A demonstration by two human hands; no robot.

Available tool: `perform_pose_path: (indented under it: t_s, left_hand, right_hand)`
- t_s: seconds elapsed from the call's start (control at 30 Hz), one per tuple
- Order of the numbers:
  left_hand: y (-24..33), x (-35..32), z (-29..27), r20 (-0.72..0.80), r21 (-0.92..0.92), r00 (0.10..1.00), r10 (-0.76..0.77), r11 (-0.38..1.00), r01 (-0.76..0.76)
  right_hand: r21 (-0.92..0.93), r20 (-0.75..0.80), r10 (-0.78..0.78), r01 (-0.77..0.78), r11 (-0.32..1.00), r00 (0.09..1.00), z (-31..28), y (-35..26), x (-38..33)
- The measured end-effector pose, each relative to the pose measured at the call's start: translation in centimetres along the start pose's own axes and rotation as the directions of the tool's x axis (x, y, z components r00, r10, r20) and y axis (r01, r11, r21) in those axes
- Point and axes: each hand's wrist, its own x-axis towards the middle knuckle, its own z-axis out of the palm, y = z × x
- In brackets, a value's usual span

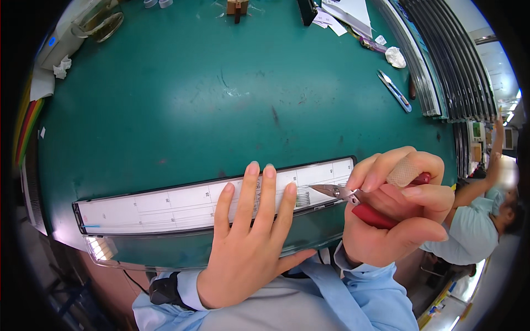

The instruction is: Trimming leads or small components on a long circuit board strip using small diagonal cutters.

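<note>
A long white board (118, 213) with a black frame and printed scale marks lies slantwise along the near side of the green table. My left hand (248, 243) lies flat on it, fingers spread, holding nothing. My right hand (397, 204) is closed around long-nose pliers (371, 215) with red handles, raised at the board's right end. Their pointed metal jaws look closed and face left, near a small group of thin greenish lines (302, 199) beside my left fingers. I cannot tell whether the jaws touch the board. A bandage (403, 171) wraps one finger of my right hand.
Blue-handled thread snips (394, 91) lie at the right, near a crumpled white tissue (395, 57). A row of dark frames (450, 55) stands along the right edge. At the far left is a glass dish (105, 26). Another person (475, 220) works at the right.
</note>
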Motion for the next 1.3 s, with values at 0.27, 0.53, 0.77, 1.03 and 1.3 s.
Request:
perform_pose_path:
  t_s: [0.27,0.53,0.77,1.03,1.3]
  left_hand:
    - [0.0,-0.1,0.1,-0.009,-0.017,1.000,-0.004,1.000,0.004]
    - [0.0,0.0,0.2,-0.025,0.013,1.000,0.001,1.000,-0.001]
    - [0.1,0.0,0.3,-0.046,0.044,0.999,0.008,0.999,-0.006]
    - [0.0,-0.3,0.3,-0.012,0.005,1.000,-0.023,1.000,0.023]
    - [0.1,-0.2,0.3,-0.019,0.021,1.000,-0.013,1.000,0.014]
  right_hand:
    - [-0.041,0.148,-0.046,0.053,0.998,0.988,-0.7,0.1,0.1]
    - [-0.023,0.137,-0.085,0.089,0.996,0.987,-0.4,0.1,0.0]
    - [-0.019,0.206,-0.100,0.106,0.994,0.973,-0.8,0.2,0.0]
    - [0.024,0.181,-0.036,0.032,0.999,0.983,-1.0,0.7,0.2]
    - [0.068,0.261,-0.010,-0.008,0.998,0.965,-1.7,0.9,0.8]
